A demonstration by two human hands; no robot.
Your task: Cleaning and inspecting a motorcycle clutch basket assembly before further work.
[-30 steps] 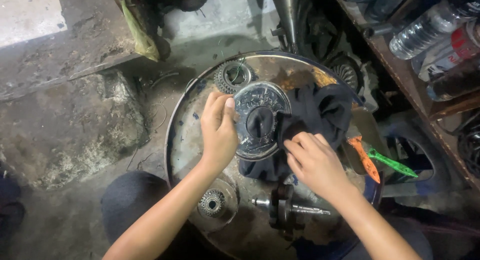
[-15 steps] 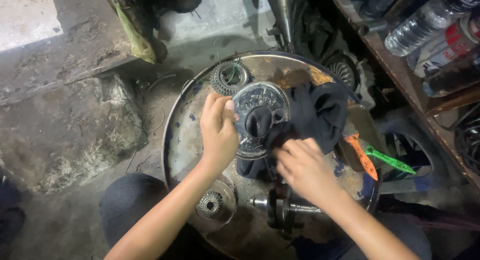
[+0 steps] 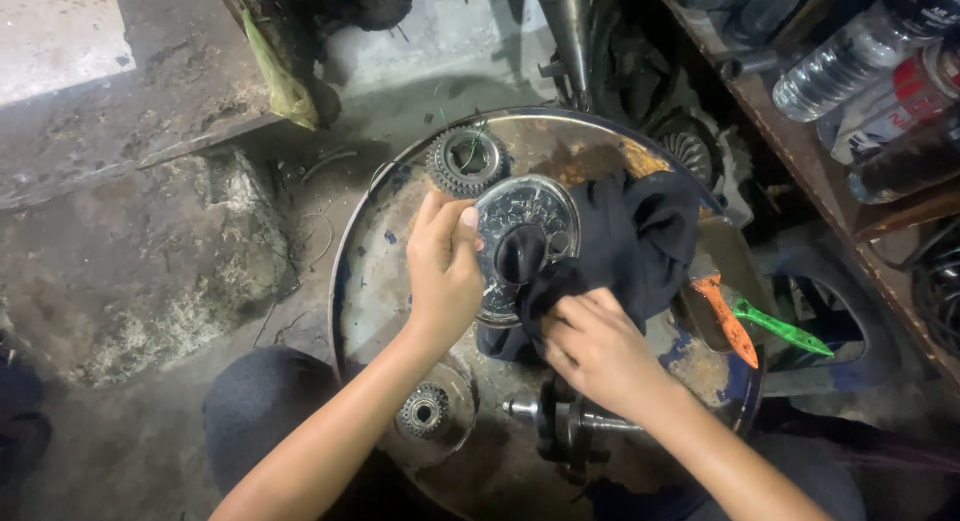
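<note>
Wiping in progress, head view: left hand [image 3: 445, 271] pressed on the rim of a round metal disc [image 3: 530, 241], fingers curled over its edge, steadying it flat on the drum-top worktop [image 3: 370, 281]. Right hand [image 3: 595, 346] clenched on a dark cloth [image 3: 630, 236], bunched against the disc's centre hub and lower right. Upper face of disc shiny; judged partly cleaned, with the covered lower portion likely left. Toothed gear [image 3: 465, 161] just beyond the disc, smaller gear [image 3: 425, 413] near the left forearm, shaft assembly [image 3: 570, 421] beside the right wrist, all untouched. Orange-handled tool [image 3: 725, 316] and green-handled tool [image 3: 780, 329] at the right edge. Disc's lower right hidden beneath cloth and hand; underside unseen; right fingertips buried in fabric; shelf bottles [image 3: 850, 66] cut off by the frame.
</note>
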